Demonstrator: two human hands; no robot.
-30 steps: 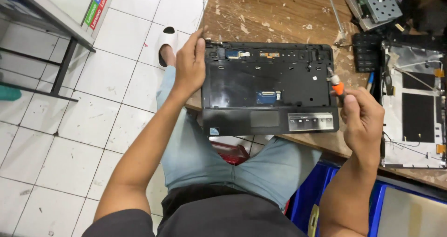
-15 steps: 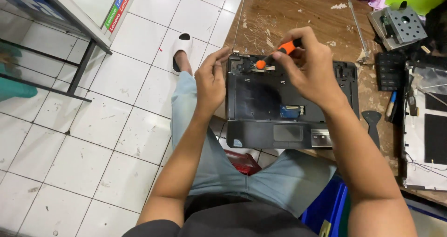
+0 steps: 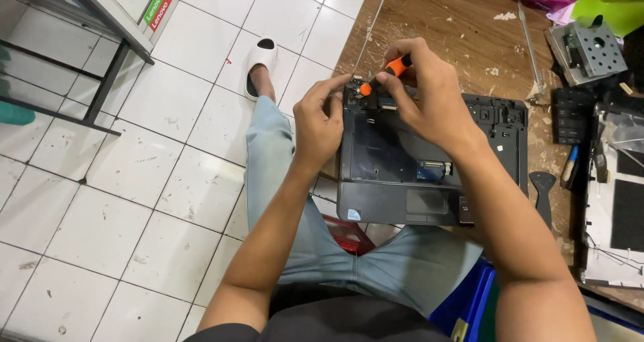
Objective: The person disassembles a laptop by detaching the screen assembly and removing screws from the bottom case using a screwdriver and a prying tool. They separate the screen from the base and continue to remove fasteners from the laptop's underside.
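On the near edge of a scuffed wooden workbench (image 3: 456, 26), head view: one black plastic laptop base (image 3: 429, 161), keyboard removed, front lip overhanging the seated person's denim-clad lap. Left hand (image 3: 322, 124) pinches the base's far-left corner, fingers curled on the rim. Right hand (image 3: 426, 90) clasps an orange-handled screwdriver (image 3: 389, 73), tip angled down at that same corner. To the right, close-packed: grey spudger (image 3: 542, 194), perforated metal drive bracket (image 3: 590, 50), white panel (image 3: 614, 214). To the left, open room: white glazed floor tiles (image 3: 134, 201), smudged; one white slipper (image 3: 258, 63) on the foot.
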